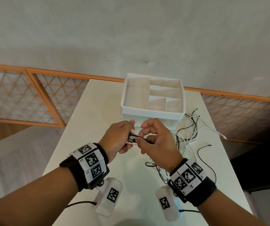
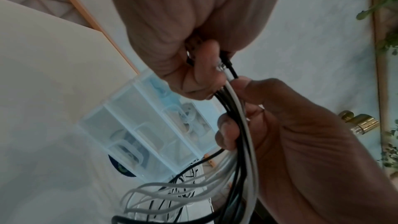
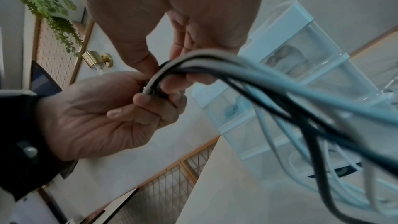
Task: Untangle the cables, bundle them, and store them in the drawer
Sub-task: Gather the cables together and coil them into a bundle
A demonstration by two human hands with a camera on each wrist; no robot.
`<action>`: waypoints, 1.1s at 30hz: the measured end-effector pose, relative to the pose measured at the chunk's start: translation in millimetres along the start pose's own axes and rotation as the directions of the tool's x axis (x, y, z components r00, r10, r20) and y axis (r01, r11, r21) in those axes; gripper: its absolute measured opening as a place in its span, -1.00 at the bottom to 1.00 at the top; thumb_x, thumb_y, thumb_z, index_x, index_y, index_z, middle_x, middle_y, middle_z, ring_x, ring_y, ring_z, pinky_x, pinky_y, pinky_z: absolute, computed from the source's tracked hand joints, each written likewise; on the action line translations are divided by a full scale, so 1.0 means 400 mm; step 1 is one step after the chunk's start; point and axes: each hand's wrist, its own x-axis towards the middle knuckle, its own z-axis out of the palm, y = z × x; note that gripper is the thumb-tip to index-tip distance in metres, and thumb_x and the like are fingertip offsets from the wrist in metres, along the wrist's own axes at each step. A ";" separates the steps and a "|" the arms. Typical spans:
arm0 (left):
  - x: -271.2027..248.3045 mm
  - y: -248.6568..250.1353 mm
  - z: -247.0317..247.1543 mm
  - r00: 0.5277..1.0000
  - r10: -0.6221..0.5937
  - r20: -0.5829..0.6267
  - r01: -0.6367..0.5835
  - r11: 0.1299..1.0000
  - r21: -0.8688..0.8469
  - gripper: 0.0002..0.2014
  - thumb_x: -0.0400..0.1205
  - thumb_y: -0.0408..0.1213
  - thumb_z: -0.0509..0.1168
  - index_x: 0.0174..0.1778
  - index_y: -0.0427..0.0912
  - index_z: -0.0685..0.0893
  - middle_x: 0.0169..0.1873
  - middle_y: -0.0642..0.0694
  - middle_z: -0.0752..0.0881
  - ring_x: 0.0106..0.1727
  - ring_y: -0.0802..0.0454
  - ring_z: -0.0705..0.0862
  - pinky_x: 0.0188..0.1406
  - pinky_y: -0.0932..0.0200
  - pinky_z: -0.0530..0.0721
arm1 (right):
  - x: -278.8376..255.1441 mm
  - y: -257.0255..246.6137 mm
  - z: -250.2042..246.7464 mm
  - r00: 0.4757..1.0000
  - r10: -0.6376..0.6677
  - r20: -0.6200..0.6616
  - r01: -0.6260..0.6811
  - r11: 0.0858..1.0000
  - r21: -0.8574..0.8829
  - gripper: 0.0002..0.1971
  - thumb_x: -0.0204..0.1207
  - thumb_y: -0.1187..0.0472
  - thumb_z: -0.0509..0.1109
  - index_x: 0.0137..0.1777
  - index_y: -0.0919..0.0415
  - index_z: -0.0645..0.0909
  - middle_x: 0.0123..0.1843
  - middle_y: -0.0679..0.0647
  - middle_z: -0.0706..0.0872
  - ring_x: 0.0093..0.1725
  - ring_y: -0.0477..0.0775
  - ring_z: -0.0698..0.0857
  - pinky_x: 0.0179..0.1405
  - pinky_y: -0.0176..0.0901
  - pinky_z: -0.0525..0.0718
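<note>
Left hand [image 1: 117, 139] and right hand [image 1: 158, 141] pinch cables [image 2: 241, 125] between them.

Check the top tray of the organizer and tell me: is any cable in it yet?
No: in the head view the tray shows only bare white compartments, while the cables lie on the table or in both hands.

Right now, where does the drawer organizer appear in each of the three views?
Head: drawer organizer at upper centre, behind both hands.
Left wrist: lower centre, left of the held cables.
Right wrist: right side, behind the cables.
Shared landmark: the white table.
</note>
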 end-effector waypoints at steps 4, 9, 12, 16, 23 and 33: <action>-0.006 0.009 0.013 0.999 -0.001 0.053 0.002 1.000 -0.011 -0.69 0.75 -0.10 0.16 -0.17 -0.25 0.61 -0.52 -0.19 0.58 -0.61 -0.04 0.46 -0.71 0.31 0.24 | -0.001 -0.008 0.002 1.000 -0.004 -0.030 0.006 0.998 0.060 -0.68 0.48 0.36 0.55 0.09 0.02 0.57 -0.11 0.11 0.78 -0.48 0.06 0.66 -0.49 -0.22 0.59; -0.005 0.006 0.012 0.996 0.060 0.066 -0.067 0.992 0.104 -0.63 0.74 -0.10 0.17 -0.24 -0.29 0.63 -0.58 -0.27 0.55 -0.63 -0.09 0.39 -0.69 0.26 0.29 | 0.008 0.001 -0.004 1.000 -0.004 -0.015 0.004 1.000 0.009 -0.72 0.47 0.30 0.59 0.04 0.00 0.60 -0.11 0.07 0.77 -0.49 0.11 0.66 -0.49 -0.12 0.64; -0.004 -0.001 0.013 0.998 0.067 0.009 -0.067 0.984 0.165 -0.66 0.71 -0.11 0.23 -0.32 -0.25 0.59 -0.55 -0.25 0.58 -0.57 -0.11 0.45 -0.65 0.26 0.36 | 0.005 0.007 0.010 0.999 -0.010 -0.035 0.008 0.999 -0.044 -0.78 0.49 0.26 0.58 0.00 0.00 0.61 -0.07 0.04 0.73 -0.51 0.09 0.62 -0.51 -0.14 0.60; 0.000 0.002 0.001 0.990 0.098 -0.103 -0.085 0.989 0.122 -0.72 0.65 -0.28 0.29 -0.39 -0.25 0.56 -0.56 -0.15 0.54 -0.62 -0.03 0.47 -0.64 0.31 0.35 | 0.010 0.018 -0.005 0.994 0.058 0.091 -0.049 0.994 -0.103 -0.63 0.35 -0.07 0.61 0.09 -0.13 0.56 -0.07 0.02 0.75 -0.45 0.02 0.65 -0.44 -0.09 0.64; 0.019 -0.006 -0.066 1.000 0.022 0.007 -0.022 0.824 0.566 -0.66 0.72 -0.10 0.21 0.05 -0.36 0.67 -0.12 -0.32 0.76 -0.21 -0.08 0.69 -0.22 0.02 0.68 | 0.015 0.087 -0.050 0.977 0.065 0.204 0.040 0.881 -0.472 -0.75 0.54 0.03 0.54 -0.24 0.21 0.75 -0.47 -0.04 0.63 -0.49 -0.17 0.51 -0.35 -0.21 0.54; -0.013 -0.004 0.056 0.933 0.272 0.235 -0.357 0.629 0.691 -0.18 0.55 0.51 -0.28 -0.19 -0.05 0.69 -0.30 -0.05 0.79 -0.18 -0.06 0.75 0.05 -0.11 0.71 | 0.039 0.033 -0.021 0.965 -0.212 0.155 0.262 0.832 -0.490 -0.63 0.41 0.43 0.44 -0.37 -0.10 0.52 -0.48 -0.23 0.60 -0.42 -0.19 0.65 -0.37 -0.34 0.52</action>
